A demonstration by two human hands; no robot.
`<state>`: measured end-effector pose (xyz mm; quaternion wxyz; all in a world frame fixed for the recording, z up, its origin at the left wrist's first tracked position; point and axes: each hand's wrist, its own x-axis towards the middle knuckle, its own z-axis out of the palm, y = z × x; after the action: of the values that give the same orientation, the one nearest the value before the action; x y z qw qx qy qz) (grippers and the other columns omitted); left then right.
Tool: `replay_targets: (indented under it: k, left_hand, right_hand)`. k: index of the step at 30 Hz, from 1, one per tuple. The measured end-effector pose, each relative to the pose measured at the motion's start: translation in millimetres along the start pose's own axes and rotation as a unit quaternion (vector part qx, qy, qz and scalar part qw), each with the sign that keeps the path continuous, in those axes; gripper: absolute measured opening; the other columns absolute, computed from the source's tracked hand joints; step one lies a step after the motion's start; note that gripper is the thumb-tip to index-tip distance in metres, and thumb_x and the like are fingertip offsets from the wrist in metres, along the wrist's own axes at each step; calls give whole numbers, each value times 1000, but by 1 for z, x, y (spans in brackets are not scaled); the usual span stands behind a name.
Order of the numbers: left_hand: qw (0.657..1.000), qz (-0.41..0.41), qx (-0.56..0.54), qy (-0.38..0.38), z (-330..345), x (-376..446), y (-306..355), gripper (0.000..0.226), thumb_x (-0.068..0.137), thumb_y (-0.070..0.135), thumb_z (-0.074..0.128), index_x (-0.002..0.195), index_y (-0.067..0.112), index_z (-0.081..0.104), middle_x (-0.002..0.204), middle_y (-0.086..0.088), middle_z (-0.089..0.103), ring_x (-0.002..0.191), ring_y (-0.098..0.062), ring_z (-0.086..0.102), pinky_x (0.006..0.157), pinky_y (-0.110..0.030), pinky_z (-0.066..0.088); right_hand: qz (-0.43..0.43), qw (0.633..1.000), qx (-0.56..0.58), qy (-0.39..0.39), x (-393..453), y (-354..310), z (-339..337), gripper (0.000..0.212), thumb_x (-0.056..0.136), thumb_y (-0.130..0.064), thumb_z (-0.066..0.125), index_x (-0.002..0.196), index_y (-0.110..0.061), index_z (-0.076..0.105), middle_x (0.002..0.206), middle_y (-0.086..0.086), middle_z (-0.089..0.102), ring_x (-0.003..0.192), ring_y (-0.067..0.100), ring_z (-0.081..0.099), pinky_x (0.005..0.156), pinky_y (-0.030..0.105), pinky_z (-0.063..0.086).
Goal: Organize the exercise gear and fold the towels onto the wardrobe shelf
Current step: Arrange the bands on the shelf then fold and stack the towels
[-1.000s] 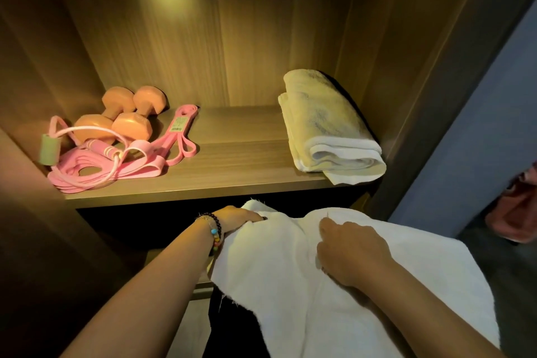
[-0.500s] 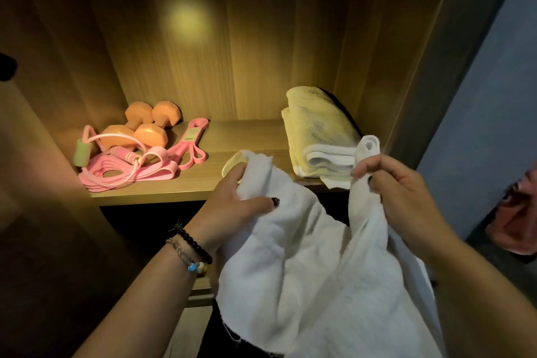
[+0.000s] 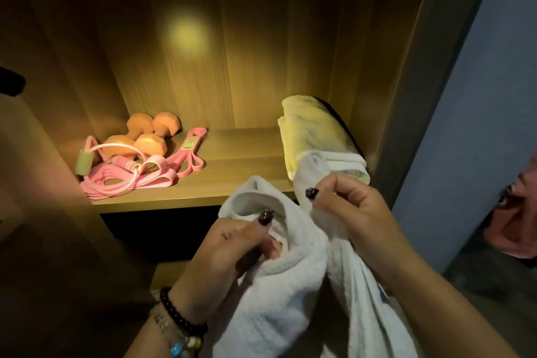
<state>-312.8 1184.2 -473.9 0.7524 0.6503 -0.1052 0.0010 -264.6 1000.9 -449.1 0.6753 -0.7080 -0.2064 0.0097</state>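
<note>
Both hands clutch the white towel [image 3: 279,293] by its top edge, left hand [image 3: 232,250] and right hand [image 3: 354,215] close together, likely matching corners for a fold. It hangs in front of the shelf [image 3: 232,180], near the folded towel [image 3: 316,139]. Dumbbells [image 3: 145,136] and bands [image 3: 162,171] sit left, leaving room.

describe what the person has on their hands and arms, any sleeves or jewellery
Both forearms are bare, no sleeves in view. The left hand and right hand have dark, glittery nail polish. The left wrist carries a black beaded bracelet and a thinner bracelet with coloured beads. No rings visible.
</note>
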Motion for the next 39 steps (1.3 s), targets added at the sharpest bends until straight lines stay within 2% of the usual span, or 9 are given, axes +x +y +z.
replay_targets:
  k: [5,8,14,18,23,27,32,37,39]
  left_hand:
    - [959,-236,-128,92,21,8,-19,37,71,34,71,49,11,51,52,-5,51,48,-16,49,52,-24,40]
    - [935,-298,-154,114,34,8,-33,25,72,28,75,70,5,70,72,-14,69,65,-24,66,62,-31,49]
    - [925,-221,-83,298,42,14,-52,51,74,6,78,108,25,45,103,-4,63,74,-12,70,52,-27,53]
    - [947,-146,-53,282,33,16,-57,77,76,-9,70,123,40,36,111,7,67,94,-12,69,79,-41,57]
    - [968,-115,-41,220,16,17,-59,87,60,0,62,136,37,41,104,9,72,97,-15,69,86,-50,55]
    - [975,-95,-55,193,13,16,-57,81,58,-6,56,126,36,54,105,4,72,97,-19,70,74,-40,59]
    - [987,-85,-73,116,13,16,-57,79,60,-9,48,127,33,57,115,2,70,104,-18,68,70,-29,57]
    - [985,-82,-87,127,7,17,-59,73,51,-7,43,108,28,73,104,-6,73,96,-24,70,68,-35,59]
    - [984,-80,-64,149,6,17,-59,60,55,0,45,98,29,76,98,-6,74,92,-23,70,71,-37,59]
  right_hand:
    - [12,999,-37,3,-6,16,-3,14,73,-24,70,64,-19,60,67,-8,58,65,2,52,60,12,42]
    - [38,995,-92,14,-8,31,-4,20,78,-14,74,66,-21,60,69,-8,62,67,4,57,60,14,45]
    - [128,979,-155,9,-11,56,-1,13,78,-20,74,76,-27,63,82,-19,64,80,-2,59,65,11,41]
    - [164,981,-103,13,-9,59,-1,18,82,-16,72,88,-33,73,83,-42,59,84,-21,54,63,2,44]
    - [188,979,-63,46,4,56,-5,26,85,-13,66,86,-35,78,91,-20,72,90,1,66,82,28,56]
    - [178,979,-72,66,12,55,-5,21,89,-14,64,81,-27,79,79,-12,74,77,2,68,72,21,54]
    - [210,977,-25,30,21,62,6,58,87,-45,63,92,13,63,98,35,62,94,52,57,73,46,51]
    - [178,980,-75,47,25,55,7,16,81,-29,73,72,-16,77,75,4,74,77,24,69,73,40,56]
    - [127,975,-172,67,24,53,7,8,79,-28,75,71,-27,78,70,-10,72,68,4,65,62,22,53]
